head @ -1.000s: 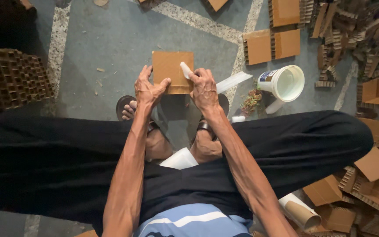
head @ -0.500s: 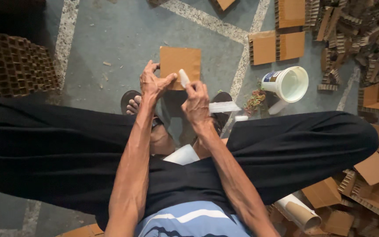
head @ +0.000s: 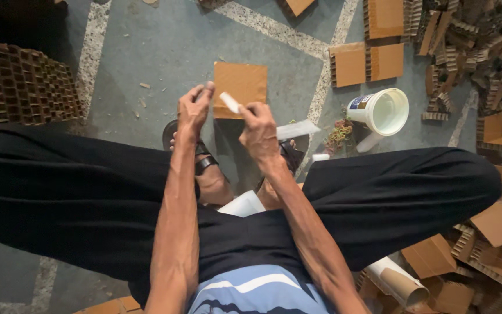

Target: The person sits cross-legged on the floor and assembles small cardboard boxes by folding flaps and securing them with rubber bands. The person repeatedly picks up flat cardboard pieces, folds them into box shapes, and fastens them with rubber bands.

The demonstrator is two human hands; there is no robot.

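Note:
A square brown cardboard piece (head: 242, 81) is in front of me, above the grey floor between my feet. My left hand (head: 194, 110) is raised with its fingertips pinched at the card's left edge. My right hand (head: 260, 132) is just right of it and grips a short white stick (head: 229, 102), whose tip lies over the card's lower left part. Both forearms reach out over my black trousers. My feet in dark sandals (head: 204, 163) rest under the hands.
A white bucket (head: 379, 110) stands to the right, with coloured rubber bands (head: 338, 134) and a white strip (head: 298, 129) beside it. Cardboard grids (head: 24, 87) are stacked at left. Flat cardboard squares (head: 367, 61), scraps (head: 483, 52) and a cardboard tube (head: 399, 282) lie at right.
Both hands have lifted off the card's face. The left hand moved up to the card's left edge, and the right hand drew the white stick back toward the lower left corner.

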